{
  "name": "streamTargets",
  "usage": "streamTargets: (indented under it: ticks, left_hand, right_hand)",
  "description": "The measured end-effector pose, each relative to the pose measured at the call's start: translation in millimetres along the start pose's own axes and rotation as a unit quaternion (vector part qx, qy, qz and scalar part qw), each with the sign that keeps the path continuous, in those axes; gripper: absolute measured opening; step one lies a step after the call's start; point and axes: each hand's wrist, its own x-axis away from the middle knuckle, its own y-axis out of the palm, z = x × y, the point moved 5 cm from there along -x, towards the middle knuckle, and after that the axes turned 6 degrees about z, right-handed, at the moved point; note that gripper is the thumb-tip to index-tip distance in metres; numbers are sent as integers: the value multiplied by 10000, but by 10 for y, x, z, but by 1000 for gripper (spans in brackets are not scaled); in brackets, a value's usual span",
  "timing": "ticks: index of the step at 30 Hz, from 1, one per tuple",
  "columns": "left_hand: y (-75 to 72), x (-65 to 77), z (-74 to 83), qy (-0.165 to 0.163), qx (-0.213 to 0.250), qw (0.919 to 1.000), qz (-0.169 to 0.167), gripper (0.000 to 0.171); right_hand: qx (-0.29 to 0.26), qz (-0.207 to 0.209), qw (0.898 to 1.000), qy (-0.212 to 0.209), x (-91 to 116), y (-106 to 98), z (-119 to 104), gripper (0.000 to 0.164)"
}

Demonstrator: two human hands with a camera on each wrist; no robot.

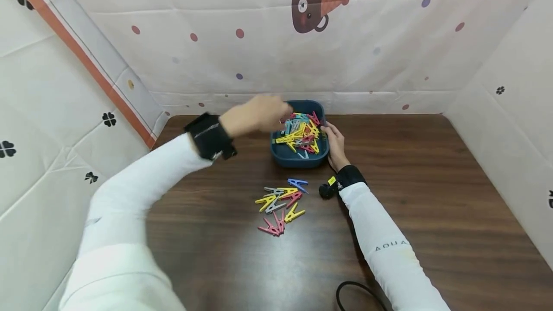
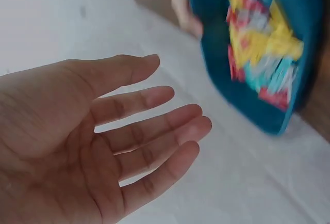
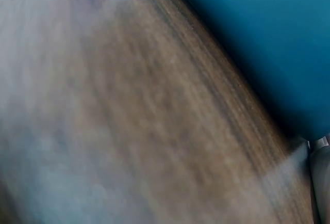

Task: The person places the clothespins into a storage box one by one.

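A dark blue plastic basket [image 1: 298, 160] full of colored clothespins [image 1: 302, 133] stands near the back of the table. My right hand [image 1: 336, 145] grips its right side, with the fingers at the rim. Over the basket's left edge hovers my left hand [image 1: 261, 113]. In the left wrist view that left hand [image 2: 113, 141] has its fingers loosely extended and holds nothing, apart from the basket [image 2: 247, 115]. Several loose clothespins [image 1: 275, 204] in yellow, pink, grey and blue lie in front of the basket. The right wrist view is blurred, showing the basket's outer wall [image 3: 268, 43].
The brown wooden table [image 1: 432, 196] meets white patterned sheets at the back [image 1: 367, 71] and both sides. A black cable [image 1: 356, 284] curls near the front edge by the right sleeve.
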Motion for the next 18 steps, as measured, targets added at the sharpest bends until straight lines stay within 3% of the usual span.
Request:
streamTargets:
  ticks: [2, 5, 8, 10, 12, 18]
  left_hand:
    - [210, 256, 130, 195, -18, 9998, -7, 21]
    - [651, 544, 263, 459, 230, 9984, -257, 19]
    - [1082, 749, 346, 508, 626, 9931, -857, 20]
    - [1296, 838, 378, 443, 796, 9890, -1162, 24]
    - [1438, 885, 398, 383, 850, 9875, -1272, 29]
    - [1617, 892, 391, 213, 889, 9920, -866, 40]
  right_hand:
    - [25, 31, 10000, -40, -9, -6, -4, 50]
    - [2, 68, 9999, -93, -22, -10, -12, 50]
    - [40, 58, 10000, -23, -22, -4, -2, 51]
    - [74, 54, 9999, 43, -23, 1, 10, 51]
    - [106, 46, 9999, 46, -29, 6, 15, 51]
    - [84, 81, 9999, -40, -44, 6, 21, 49]
